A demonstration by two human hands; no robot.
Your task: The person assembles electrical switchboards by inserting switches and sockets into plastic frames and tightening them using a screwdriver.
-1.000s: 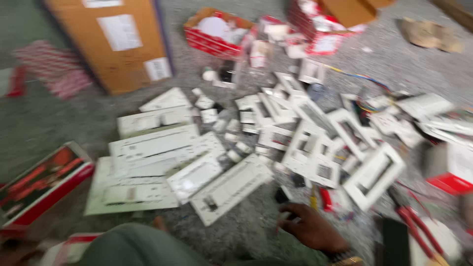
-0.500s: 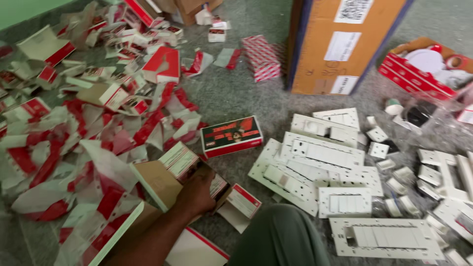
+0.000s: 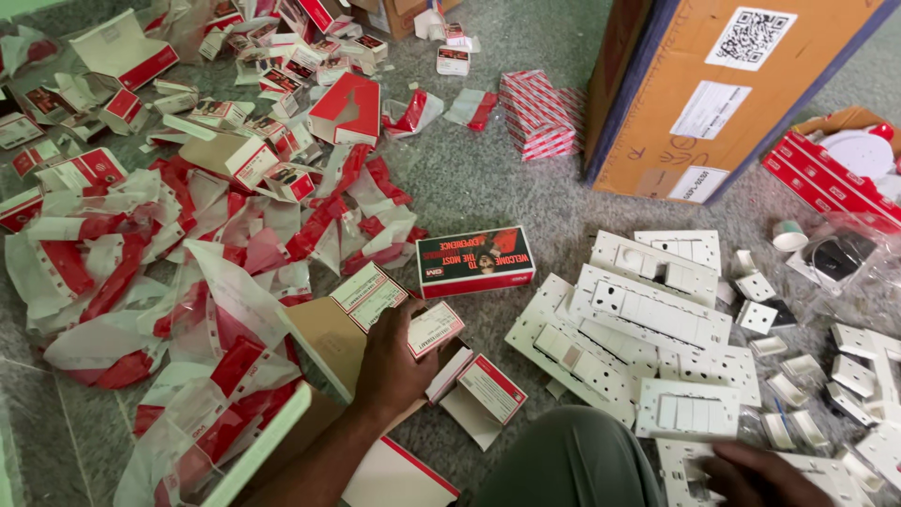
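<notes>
On the floor (image 3: 488,188), a heap of torn wrappers (image 3: 188,244) lies left and switch plates (image 3: 648,329) lie right, with a printed box (image 3: 475,262) between them. The left hand (image 3: 394,361) rests on a small carton (image 3: 434,329) just before that box. A large cardboard box (image 3: 723,84) stands behind the plates.

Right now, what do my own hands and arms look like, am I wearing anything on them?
The left hand is bare: no glove, ring, watch or band shows, and the forearm behind it has no sleeve. The right hand sits blurred at the bottom edge, also ungloved; its wrist is cut off by the frame, so any wristwear there cannot be told.
</notes>
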